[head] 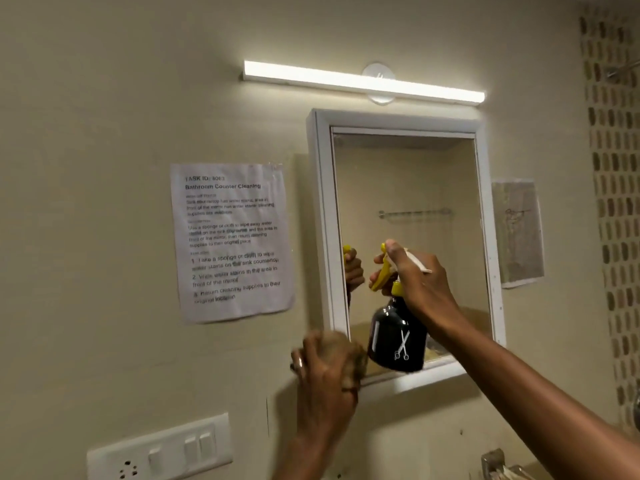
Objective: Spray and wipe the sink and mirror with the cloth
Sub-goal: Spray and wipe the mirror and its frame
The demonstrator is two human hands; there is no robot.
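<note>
A white-framed mirror [408, 188] hangs on the beige wall. My right hand [419, 282] grips the neck of a black spray bottle [396, 337] with a yellow trigger, held up in front of the mirror's lower part with the nozzle pointing left. My left hand [323, 382] is raised near the mirror's lower left corner and holds a bunched brownish cloth [346, 355]; it is blurred. The sink is out of view.
A printed task sheet [232, 240] is taped left of the mirror. A lit tube light [363, 81] sits above the mirror. A white switch panel [159, 448] is at the lower left, a metal fitting [498, 462] at the bottom right, patterned tiles [613, 202] at the right.
</note>
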